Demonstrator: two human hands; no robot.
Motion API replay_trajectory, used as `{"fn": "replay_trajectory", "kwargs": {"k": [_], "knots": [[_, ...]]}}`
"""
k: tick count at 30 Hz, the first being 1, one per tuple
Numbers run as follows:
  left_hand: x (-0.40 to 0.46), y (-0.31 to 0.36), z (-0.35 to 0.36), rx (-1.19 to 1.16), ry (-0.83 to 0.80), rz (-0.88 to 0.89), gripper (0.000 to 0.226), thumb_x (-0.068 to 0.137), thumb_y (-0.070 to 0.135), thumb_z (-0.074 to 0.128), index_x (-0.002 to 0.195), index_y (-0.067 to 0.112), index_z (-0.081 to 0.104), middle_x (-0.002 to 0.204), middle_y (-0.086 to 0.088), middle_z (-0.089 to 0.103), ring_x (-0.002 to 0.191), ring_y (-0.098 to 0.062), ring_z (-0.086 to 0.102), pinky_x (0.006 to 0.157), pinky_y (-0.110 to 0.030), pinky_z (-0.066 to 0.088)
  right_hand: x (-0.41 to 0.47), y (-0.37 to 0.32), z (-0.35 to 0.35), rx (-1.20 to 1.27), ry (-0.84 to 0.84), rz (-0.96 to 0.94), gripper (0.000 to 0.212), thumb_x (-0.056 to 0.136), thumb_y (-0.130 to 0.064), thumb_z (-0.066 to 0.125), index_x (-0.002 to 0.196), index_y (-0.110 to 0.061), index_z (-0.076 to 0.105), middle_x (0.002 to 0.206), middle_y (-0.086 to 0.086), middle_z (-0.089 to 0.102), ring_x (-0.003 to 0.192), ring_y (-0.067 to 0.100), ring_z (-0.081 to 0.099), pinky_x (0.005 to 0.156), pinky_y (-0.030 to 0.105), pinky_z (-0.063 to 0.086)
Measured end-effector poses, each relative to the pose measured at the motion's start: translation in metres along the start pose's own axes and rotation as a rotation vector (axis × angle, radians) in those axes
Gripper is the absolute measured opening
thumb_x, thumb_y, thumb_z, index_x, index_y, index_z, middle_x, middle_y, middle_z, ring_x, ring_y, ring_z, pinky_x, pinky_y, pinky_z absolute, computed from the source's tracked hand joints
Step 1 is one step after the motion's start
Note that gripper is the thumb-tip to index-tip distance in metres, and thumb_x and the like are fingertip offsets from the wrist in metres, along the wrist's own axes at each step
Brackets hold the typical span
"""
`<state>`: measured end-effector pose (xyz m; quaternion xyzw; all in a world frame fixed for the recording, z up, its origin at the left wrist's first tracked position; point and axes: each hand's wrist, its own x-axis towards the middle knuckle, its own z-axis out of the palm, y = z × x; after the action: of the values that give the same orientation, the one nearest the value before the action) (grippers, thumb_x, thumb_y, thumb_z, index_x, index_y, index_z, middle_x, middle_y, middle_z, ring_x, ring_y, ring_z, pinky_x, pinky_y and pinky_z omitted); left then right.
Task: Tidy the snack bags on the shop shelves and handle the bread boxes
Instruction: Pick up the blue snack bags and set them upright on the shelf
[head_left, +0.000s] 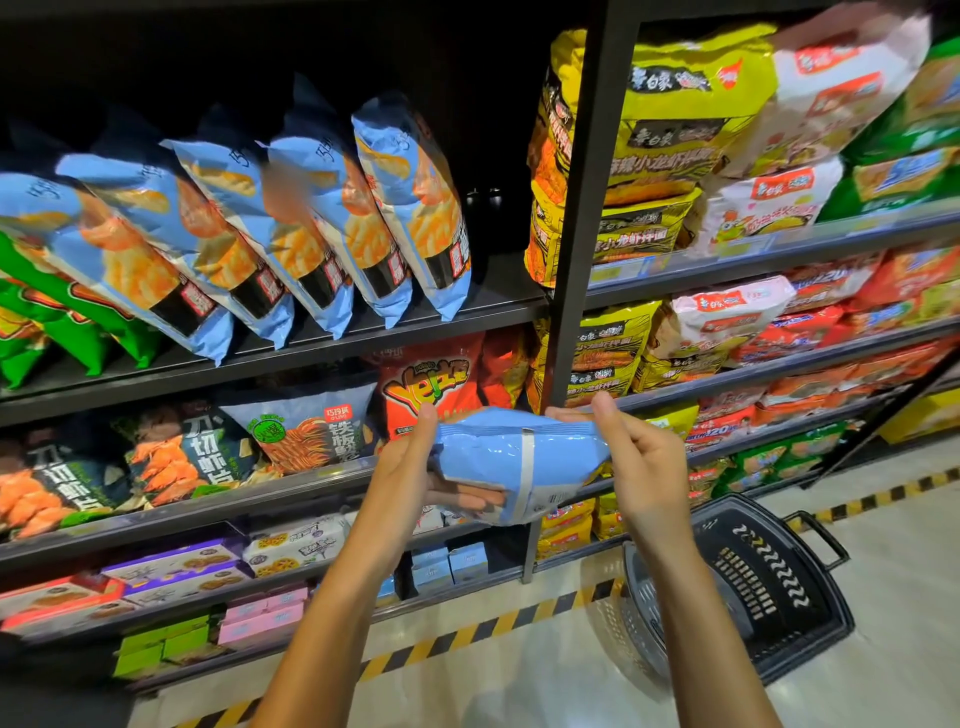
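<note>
A: Where's the blue snack bag (519, 462)?

B: Held back side up in front of the shelves, below the row of matching blue bags (291, 218). Left hand (402, 467) and right hand (644, 462) both have fingers clamped on its ends.

A: Risk?

B: I'd say that row leans left already; pushing this one in beside it could topple them off the upper shelf (291, 348).

Black shopping basket (769, 587) on pale floor (883, 649), right of shelving. Yellow-and-black hazard tape (498, 626) along floor at shelf base.
</note>
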<state>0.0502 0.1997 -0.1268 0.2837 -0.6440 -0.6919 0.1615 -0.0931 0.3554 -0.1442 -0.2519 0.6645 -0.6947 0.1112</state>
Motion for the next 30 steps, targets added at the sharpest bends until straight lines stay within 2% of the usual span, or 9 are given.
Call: {"fn": "replay_trajectory", "kwargs": {"k": [2, 8, 13, 15, 19, 23, 26, 29, 30], "knots": [[0.000, -0.001, 0.002, -0.001, -0.008, 0.006, 0.070, 0.105, 0.058, 0.025, 0.118, 0.008, 0.072, 0.086, -0.026, 0.076, 0.082, -0.040, 0.077, 0.087, -0.054, 0.061, 0.000, 0.002, 0.001, -0.015, 0.040, 0.007, 0.041, 0.106, -0.030, 0.051, 0.098, -0.006, 0.082, 0.091, 0.006, 0.081, 0.091, 0.023, 0.077, 0.069, 0.034, 0.059], [-0.001, -0.002, 0.005, 0.047, 0.021, 0.080, 0.063, 0.107, 0.053, 0.025, 0.115, 0.015, 0.075, 0.094, -0.015, 0.080, 0.085, -0.033, 0.078, 0.095, -0.049, 0.059, -0.001, -0.004, -0.003, 0.059, -0.005, 0.004, 0.040, 0.107, -0.027, 0.048, 0.100, -0.007, 0.082, 0.100, 0.000, 0.081, 0.101, 0.013, 0.076, 0.083, 0.016, 0.053], [-0.007, -0.013, 0.004, 0.222, -0.041, 0.337, 0.045, 0.111, 0.045, 0.029, 0.127, 0.040, 0.071, 0.142, 0.017, 0.062, 0.139, -0.004, 0.050, 0.121, -0.035, 0.031, 0.015, 0.005, -0.025, 0.184, -0.191, 0.246, 0.070, 0.085, -0.085, 0.046, 0.121, -0.033, 0.077, 0.129, -0.009, 0.072, 0.126, 0.015, 0.065, 0.113, 0.045, 0.042], [-0.007, -0.017, 0.001, 0.348, -0.120, 0.436, 0.045, 0.109, 0.048, 0.030, 0.132, 0.040, 0.068, 0.156, 0.020, 0.046, 0.149, -0.003, 0.035, 0.120, -0.034, 0.024, 0.022, 0.004, -0.031, 0.142, -0.299, 0.406, 0.077, 0.072, -0.089, 0.059, 0.133, -0.042, 0.066, 0.136, -0.017, 0.065, 0.126, 0.010, 0.062, 0.119, 0.049, 0.038], [-0.007, -0.015, 0.002, 0.438, -0.219, 0.515, 0.055, 0.104, 0.063, 0.034, 0.145, 0.037, 0.057, 0.167, 0.016, 0.028, 0.156, -0.009, 0.022, 0.122, -0.041, 0.021, 0.027, 0.002, -0.036, -0.076, -0.486, 0.408, 0.072, 0.072, -0.066, 0.083, 0.137, -0.050, 0.059, 0.131, -0.020, 0.069, 0.124, 0.006, 0.063, 0.113, 0.041, 0.047], [-0.015, -0.019, 0.004, 0.316, -0.143, 0.454, 0.085, 0.090, 0.083, 0.033, 0.162, 0.043, 0.012, 0.169, 0.028, 0.006, 0.157, -0.001, 0.004, 0.122, -0.037, 0.012, 0.025, -0.005, -0.035, 0.036, -0.449, 0.254, 0.061, 0.090, -0.026, 0.074, 0.146, -0.038, 0.052, 0.122, -0.023, 0.072, 0.113, -0.005, 0.067, 0.086, 0.018, 0.057], [0.002, -0.024, 0.005, 0.154, -0.013, 0.259, 0.103, 0.071, 0.094, 0.051, 0.158, 0.052, 0.016, 0.164, 0.029, 0.022, 0.154, -0.011, 0.024, 0.119, -0.043, 0.025, 0.023, -0.004, -0.034, 0.111, -0.423, 0.127, 0.064, 0.092, -0.012, 0.073, 0.147, -0.035, 0.052, 0.142, -0.006, 0.063, 0.130, 0.015, 0.062, 0.096, 0.035, 0.059], [0.034, -0.046, -0.015, -0.001, 0.028, 0.139, 0.141, 0.048, 0.100, 0.064, 0.160, 0.022, 0.028, 0.157, 0.015, 0.037, 0.136, -0.007, 0.045, 0.112, -0.031, 0.036, 0.027, -0.003, -0.033, 0.145, -0.431, 0.033, 0.066, 0.092, -0.012, 0.072, 0.150, -0.031, 0.049, 0.149, -0.004, 0.058, 0.138, 0.020, 0.055, 0.104, 0.045, 0.054], [0.033, -0.037, -0.011, -0.047, -0.008, 0.148, 0.125, 0.062, 0.092, 0.065, 0.156, 0.015, 0.037, 0.156, 0.006, 0.045, 0.127, -0.009, 0.056, 0.110, -0.032, 0.042, 0.028, -0.004, -0.032, 0.162, -0.435, 0.016, 0.067, 0.092, -0.010, 0.072, 0.151, -0.030, 0.048, 0.150, -0.005, 0.057, 0.139, 0.019, 0.054, 0.104, 0.044, 0.055]]}}
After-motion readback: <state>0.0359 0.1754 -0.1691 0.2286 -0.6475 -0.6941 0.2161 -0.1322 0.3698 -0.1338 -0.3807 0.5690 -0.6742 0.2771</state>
